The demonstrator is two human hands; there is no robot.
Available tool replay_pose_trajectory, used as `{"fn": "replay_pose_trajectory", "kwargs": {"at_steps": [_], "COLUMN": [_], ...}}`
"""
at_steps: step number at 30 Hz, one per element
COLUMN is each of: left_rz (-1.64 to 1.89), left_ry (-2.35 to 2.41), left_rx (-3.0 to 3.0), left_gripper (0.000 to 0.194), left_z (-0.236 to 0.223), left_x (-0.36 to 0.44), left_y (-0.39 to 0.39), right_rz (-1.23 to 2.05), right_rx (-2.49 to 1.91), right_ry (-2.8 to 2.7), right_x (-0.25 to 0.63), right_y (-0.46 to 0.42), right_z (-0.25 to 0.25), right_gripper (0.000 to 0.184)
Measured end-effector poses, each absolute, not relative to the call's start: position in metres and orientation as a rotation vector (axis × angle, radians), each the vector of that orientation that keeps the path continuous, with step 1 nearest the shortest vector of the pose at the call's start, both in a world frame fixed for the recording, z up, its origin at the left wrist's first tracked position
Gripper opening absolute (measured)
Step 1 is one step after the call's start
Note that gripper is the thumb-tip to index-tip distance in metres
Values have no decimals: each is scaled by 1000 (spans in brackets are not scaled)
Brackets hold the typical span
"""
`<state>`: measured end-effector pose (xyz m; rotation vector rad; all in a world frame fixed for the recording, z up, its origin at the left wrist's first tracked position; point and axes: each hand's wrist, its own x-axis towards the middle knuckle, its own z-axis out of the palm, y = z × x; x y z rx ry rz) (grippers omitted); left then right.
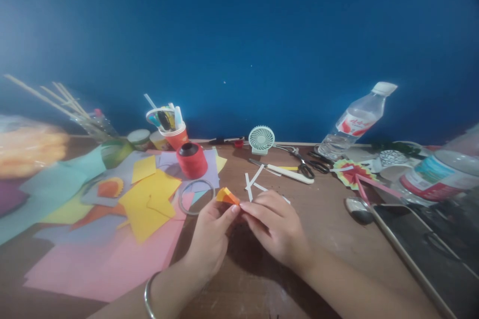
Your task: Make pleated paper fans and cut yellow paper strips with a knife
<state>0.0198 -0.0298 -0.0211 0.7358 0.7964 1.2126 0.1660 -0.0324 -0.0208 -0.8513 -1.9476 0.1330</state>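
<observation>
1. My left hand, nearly closed, pinches the folded orange paper; my right hand pinches its right end.
2. I judge it light, thin, easily crushed; best held by its creased edges.
3. It's above the table, near white strips.

From here I count two hands, one red spool, one white cutter and, near the back edge of the tabletop, one fan.

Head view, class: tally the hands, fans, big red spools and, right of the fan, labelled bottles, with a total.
Hands: 2
Fan: 1
Big red spool: 1
Labelled bottles: 2
Total: 6
</observation>
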Motion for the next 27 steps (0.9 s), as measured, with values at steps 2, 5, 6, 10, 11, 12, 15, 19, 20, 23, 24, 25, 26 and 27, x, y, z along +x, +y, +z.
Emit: {"fn": "replay_pose_trajectory", "kwargs": {"at_steps": [2, 5, 6, 10, 11, 12, 15, 19, 20, 23, 24, 25, 26, 27], "left_rz": [1211, 1212, 1214, 1266, 1283, 1297, 1320, 1336, 1336, 1338, 1337, 1334, 1330, 1327], "left_ry": [793, 790, 790, 824, 846, 868, 897, 894, 895, 895, 896, 898, 900, 901], "left_rx": [725, 730, 741, 850, 899, 951, 1092, 1151, 1148, 1123, 1112, 1102, 1095, 1087], "left_gripper": [8, 6, 5, 6, 6, 7, 7, 5, 5, 5, 5, 5, 5, 5], "left_z": [-20, -18, -17, -20, -21, -23, -28, -29, -28, -26, -25, -24, -24, -23], "left_x": [20, 22, 22, 21, 20, 18, 16, 15, 16, 17, 17, 17, 17, 17], "left_y": [-30, -29, -29, -29, -29, -28, -27, -26, -26, -26, -26, -27, -27, -27], "right_rz": [103, 113, 134, 232, 257, 280, 300, 273, 275, 287, 292, 296, 302, 305], "right_rx": [-839, -880, -914, -1007, -1006, -1002, -985, -986, -990, -983, -976, -971, -968, -966], "right_ry": [-1972, -1918, -1881, -1785, -1785, -1784, -1785, -1772, -1766, -1756, -1752, -1747, -1744, -1741], "right_x": [166, 165, 164, 161, 161, 161, 162, 162, 162, 162, 162, 162, 162, 162], "right_y": [-32, -34, -35, -37, -37, -37, -36, -36, -36, -36, -36, -36, -36, -37], "right_z": [-21, -20, -20, -17, -16, -15, -14, -15, -16, -16, -16, -16, -16, -16], "right_gripper": [28, 22, 20, 12, 11, 12, 13, 15, 15, 16, 17, 17, 18, 18]}}
